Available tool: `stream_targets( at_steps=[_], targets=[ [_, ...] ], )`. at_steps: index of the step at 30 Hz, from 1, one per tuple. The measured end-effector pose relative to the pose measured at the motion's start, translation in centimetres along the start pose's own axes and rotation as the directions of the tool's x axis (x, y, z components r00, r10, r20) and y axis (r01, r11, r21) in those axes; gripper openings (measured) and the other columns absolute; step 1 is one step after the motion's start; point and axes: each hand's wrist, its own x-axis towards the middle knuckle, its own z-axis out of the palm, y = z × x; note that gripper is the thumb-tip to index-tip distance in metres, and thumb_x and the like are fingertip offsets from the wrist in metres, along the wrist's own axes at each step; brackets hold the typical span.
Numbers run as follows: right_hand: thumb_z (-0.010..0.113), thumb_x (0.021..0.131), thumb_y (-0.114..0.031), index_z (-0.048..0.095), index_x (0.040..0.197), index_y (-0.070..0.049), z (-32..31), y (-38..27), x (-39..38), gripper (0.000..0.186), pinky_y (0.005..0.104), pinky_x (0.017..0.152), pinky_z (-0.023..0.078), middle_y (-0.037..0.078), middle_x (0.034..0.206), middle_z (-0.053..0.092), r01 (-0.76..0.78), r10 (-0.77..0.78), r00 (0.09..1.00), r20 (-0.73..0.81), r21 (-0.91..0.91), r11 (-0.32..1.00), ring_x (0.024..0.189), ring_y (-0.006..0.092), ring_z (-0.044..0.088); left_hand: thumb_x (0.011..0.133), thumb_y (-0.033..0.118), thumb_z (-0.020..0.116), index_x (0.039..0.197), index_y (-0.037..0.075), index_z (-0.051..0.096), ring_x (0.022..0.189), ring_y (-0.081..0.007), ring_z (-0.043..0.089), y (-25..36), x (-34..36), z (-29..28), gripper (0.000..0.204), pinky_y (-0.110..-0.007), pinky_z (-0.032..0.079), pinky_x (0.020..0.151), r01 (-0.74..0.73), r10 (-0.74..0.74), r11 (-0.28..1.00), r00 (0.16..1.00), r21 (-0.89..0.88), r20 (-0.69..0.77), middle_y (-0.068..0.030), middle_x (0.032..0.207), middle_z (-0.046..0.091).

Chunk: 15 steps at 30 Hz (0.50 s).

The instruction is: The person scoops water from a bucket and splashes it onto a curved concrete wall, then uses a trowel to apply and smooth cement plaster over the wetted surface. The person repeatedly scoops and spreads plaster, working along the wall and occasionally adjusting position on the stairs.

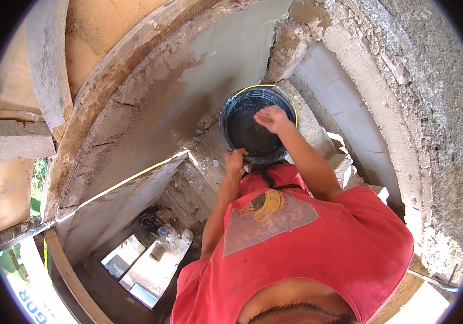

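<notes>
A round black bucket (224, 121) with a thin yellow handle is close in front of my body. My left hand (236, 160) is closed on the near left part of its rim, the fingertips partly hidden. Over the bucket's mouth is my right hand (272, 119), its fingers stretched out together and slightly cupped, with nothing visible in them. The inside of the bucket looks dark, and I cannot tell what it contains. Beyond the bucket rises a wall with smooth grey plaster (231, 48) on its upper part and a rougher brown surface lower down.
Rough concrete steps (202, 167) lie left of the bucket, above a lower floor with a bright opening (153, 270). A yellow line (134, 177) stretches across at the left. Wooden beams (88, 92) frame the left side; a rough concrete wall (442, 97) curves along the right.
</notes>
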Motion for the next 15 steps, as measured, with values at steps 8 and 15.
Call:
stream_targets(
  at_steps=[8,15],
  targets=[
    [0.040,0.103,-0.019,0.058,0.110,0.005,-1.6,9.8,4.1,0.032,0.0526,0.085,0.060,0.025,0.110,0.067,-0.158,0.141,0.967,-0.214,-0.063,0.985,0.100,0.0398,0.069,0.069,-0.005,0.063,0.087,-0.010,0.060,0.069,-0.0290,0.064,-0.7,-0.3,-0.8,0.019,-0.043,0.056,0.055,0.023,-0.022,0.999,0.999,0.027,-0.046,-0.0159,0.086,0.062],
    [0.026,0.109,-0.018,0.038,0.137,0.016,0.6,-10.6,-1.0,0.045,0.0503,0.100,0.057,0.031,0.128,0.060,0.316,-0.440,0.887,0.140,0.510,0.800,0.117,0.0444,0.062,0.071,-0.003,0.063,0.089,-0.009,0.060,0.065,-0.0251,0.062,-2.6,0.4,-2.3,0.019,-0.039,0.052,0.051,0.019,-0.019,0.997,1.000,0.073,0.005,-0.0125,0.082,0.061]
  ],
)
